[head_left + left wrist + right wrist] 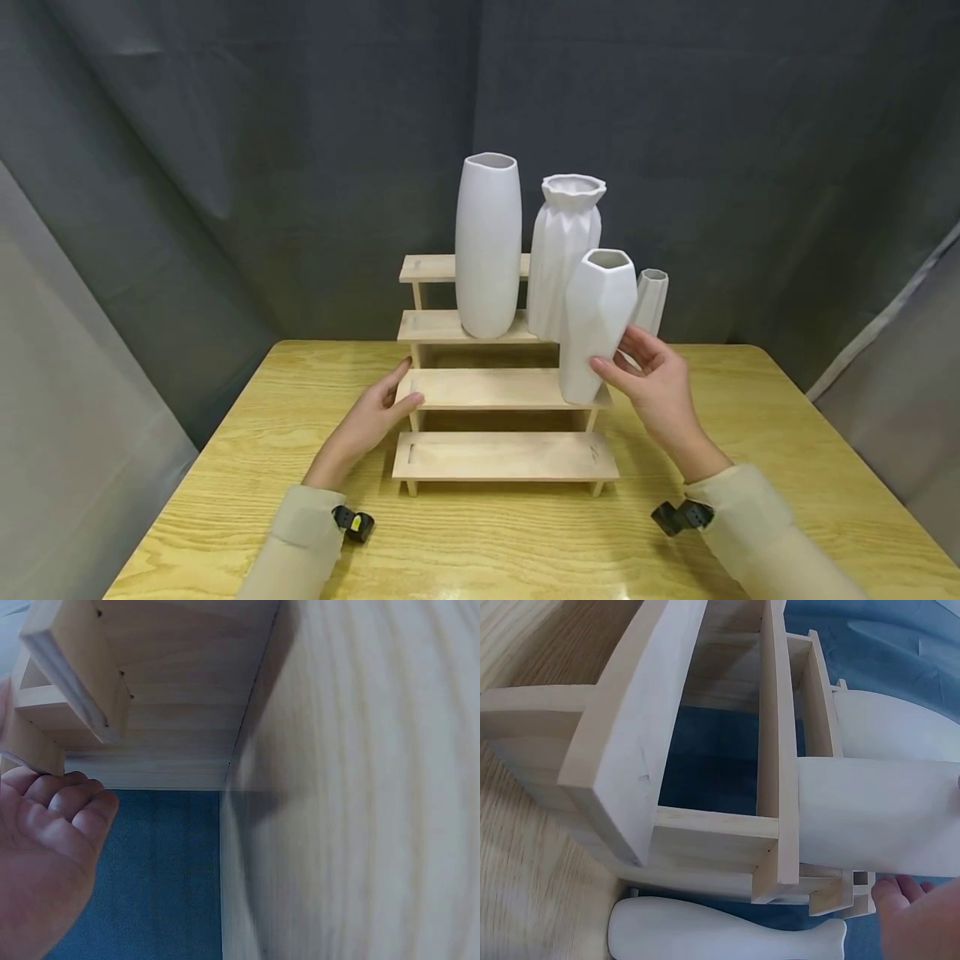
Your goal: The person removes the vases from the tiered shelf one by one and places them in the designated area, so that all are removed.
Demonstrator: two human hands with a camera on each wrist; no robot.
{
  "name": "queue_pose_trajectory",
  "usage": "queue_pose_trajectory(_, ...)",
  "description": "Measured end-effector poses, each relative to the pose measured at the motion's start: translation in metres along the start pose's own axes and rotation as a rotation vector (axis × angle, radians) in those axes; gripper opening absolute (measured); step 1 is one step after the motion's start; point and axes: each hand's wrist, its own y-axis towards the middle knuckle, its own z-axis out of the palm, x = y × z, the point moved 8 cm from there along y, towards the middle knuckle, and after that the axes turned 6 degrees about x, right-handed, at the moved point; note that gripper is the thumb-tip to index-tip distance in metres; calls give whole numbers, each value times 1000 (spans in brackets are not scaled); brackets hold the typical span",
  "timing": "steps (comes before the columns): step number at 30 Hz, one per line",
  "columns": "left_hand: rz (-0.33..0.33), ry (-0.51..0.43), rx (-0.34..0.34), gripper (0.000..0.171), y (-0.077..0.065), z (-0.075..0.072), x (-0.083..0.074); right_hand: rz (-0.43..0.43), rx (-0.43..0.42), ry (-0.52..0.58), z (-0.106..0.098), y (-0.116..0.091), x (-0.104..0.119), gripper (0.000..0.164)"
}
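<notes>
A four-step wooden stand [502, 457] sits on the table. My left hand [367, 423] grips the left end of its second-lowest step, thumb on the top face. In the left wrist view the left fingers [75, 799] curl by the step's end. My right hand [660, 387] holds a white faceted vase [597, 321] between thumb and fingers, slightly tilted. The vase's base is at the right end of that same step. On the step above stand a tall smooth white vase [488, 250] and a pleated white vase [558, 258], partly hidden by the held one.
A slender ribbed vase [651, 302] stands right of the stand, partly behind my right hand; a white bottle-shaped vase [712, 930] shows beside the stand in the right wrist view. Dark curtains [337, 167] hang behind the wooden table [480, 550].
</notes>
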Motion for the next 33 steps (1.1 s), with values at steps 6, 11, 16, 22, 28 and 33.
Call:
queue_pose_trajectory(6,-2,0,-7,81,-1,0,-1,6,8,14,3,2,-1,60)
queue_pose_trajectory(11,-6,3,-11,81,-1,-1,1,-3,6,31,5,4,0,59)
queue_pose_trajectory(16,-3,9,-7,81,0,0,-1,-15,7,22,6,5,5,59)
queue_pose_trajectory(22,6,6,6,77,-1,0,-2,-12,16,-27,7,7,8,59)
queue_pose_trajectory(28,14,14,2,77,0,0,-3,-5,17,-35,7,11,11,60)
queue_pose_trajectory(33,8,17,0,79,-1,0,-4,-1,31,-66,7,12,14,61)
